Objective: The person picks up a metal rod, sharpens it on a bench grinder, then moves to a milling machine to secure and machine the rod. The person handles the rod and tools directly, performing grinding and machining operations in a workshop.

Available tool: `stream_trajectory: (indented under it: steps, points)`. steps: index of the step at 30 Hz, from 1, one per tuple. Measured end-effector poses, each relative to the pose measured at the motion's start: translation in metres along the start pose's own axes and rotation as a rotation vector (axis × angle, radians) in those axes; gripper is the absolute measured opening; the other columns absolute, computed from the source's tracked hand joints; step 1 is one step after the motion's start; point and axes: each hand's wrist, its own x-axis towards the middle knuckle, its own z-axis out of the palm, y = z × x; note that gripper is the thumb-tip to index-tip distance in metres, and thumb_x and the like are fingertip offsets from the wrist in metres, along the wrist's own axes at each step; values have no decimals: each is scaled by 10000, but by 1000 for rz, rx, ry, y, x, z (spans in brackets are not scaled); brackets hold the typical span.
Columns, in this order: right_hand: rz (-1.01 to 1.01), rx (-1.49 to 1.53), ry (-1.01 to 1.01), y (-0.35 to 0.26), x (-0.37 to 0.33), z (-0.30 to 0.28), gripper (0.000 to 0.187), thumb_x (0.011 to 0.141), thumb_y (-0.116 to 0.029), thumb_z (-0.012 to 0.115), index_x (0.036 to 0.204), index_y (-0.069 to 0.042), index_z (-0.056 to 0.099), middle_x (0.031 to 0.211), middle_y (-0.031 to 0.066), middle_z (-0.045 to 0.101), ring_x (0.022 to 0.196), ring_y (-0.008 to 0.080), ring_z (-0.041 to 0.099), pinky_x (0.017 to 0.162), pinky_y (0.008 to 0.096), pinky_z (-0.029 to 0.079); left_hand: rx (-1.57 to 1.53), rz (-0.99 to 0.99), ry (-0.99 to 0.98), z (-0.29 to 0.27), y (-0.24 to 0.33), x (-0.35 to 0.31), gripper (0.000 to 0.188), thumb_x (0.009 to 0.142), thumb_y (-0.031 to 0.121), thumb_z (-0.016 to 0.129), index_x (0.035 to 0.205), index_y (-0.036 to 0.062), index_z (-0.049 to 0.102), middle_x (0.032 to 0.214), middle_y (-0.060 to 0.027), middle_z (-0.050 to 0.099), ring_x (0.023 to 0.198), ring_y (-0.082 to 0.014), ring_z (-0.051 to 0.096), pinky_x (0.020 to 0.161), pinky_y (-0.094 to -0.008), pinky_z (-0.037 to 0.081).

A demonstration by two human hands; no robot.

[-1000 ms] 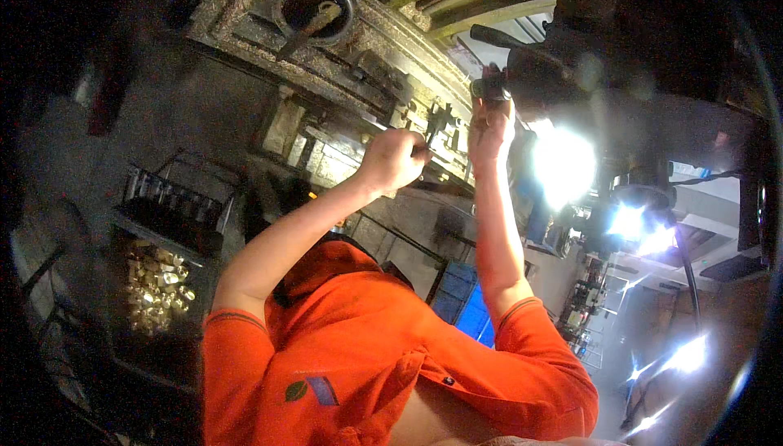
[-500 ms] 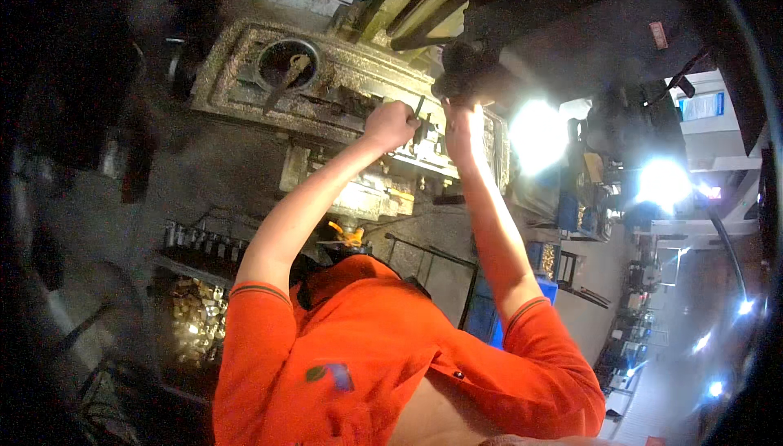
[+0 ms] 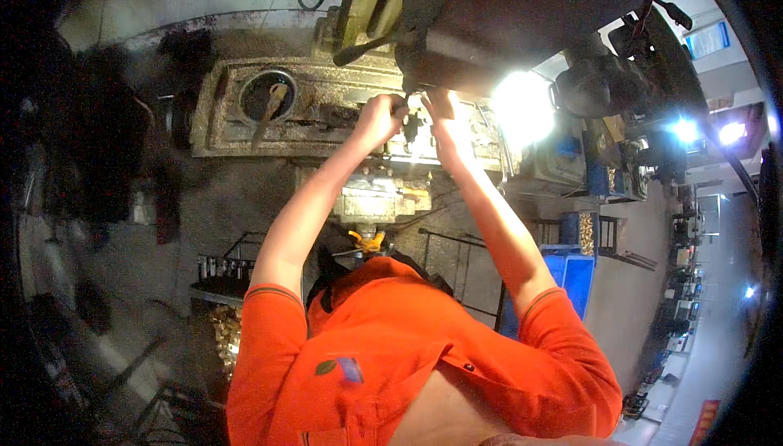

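Note:
Both arms reach forward over the chip-strewn table (image 3: 326, 143) of a milling machine. My left hand (image 3: 378, 124) is closed, its fingers curled around something dark that I cannot make out, beside the vise-like fixture (image 3: 414, 130) on the table. Close on the right of it, my right hand (image 3: 444, 124) is under the dark machine head (image 3: 481, 46). Its fingers are bent together at the fixture; glare and the head hide what they hold. Dark and shiny metal parts show between the two hands.
On the table's left stands a round bowl (image 3: 245, 103) with a brush (image 3: 269, 116) in it. A bright lamp (image 3: 522, 108) glares at the right. Below are a yellow handle (image 3: 369, 242), a blue bin (image 3: 571, 279) and a container of brass-coloured pieces (image 3: 226, 336).
The view has shifted, so the machine appears turned and farther left. My hands are slightly closer together; my right hand has come in toward the fixture. My left hand stays closed.

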Motion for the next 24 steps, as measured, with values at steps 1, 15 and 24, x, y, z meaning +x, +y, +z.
stream_trajectory:
  steps: [1,15,24]
  points:
    - [-124,216,5,5,-6,-1,618,684,-30,497,1295,-9,413,1352,168,401,1316,280,293,1088,419,221,-53,1,-6,-1,0,1,121,794,105,575,790,-3,630,662,-165,616,601,-273,609,568,-374,447]
    - [-130,-158,-96,-12,-3,3,694,553,46,430,1246,14,419,1231,144,464,1204,249,361,1011,379,283,242,115,122,0,-8,1,137,795,167,615,878,66,657,716,-177,619,666,-321,615,605,-404,467]
    - [-58,-695,-4,-25,31,3,228,732,-202,579,858,-15,544,819,104,561,735,199,486,622,357,397,111,210,246,5,-11,0,158,780,145,623,901,50,658,727,-177,612,684,-347,604,618,-408,462]
